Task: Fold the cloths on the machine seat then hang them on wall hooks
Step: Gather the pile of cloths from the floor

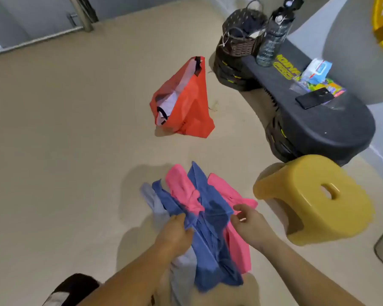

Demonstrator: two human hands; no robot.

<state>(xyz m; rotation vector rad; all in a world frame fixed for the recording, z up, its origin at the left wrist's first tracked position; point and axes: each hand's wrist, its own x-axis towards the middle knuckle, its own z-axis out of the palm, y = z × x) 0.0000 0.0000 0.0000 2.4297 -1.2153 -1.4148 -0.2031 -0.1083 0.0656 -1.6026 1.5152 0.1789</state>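
Beige floor (64,140): held cloths (210,219), orange bag (186,109), yellow stool (307,215).

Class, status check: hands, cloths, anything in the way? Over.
Left hand grips the cloths, bunched, unfolded. Right hand pinches their edge. Yellow stool stands near machine seat.

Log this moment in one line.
left hand: grips cloth bundle | right hand: at pink cloth, grip unclear | folding: not yet done
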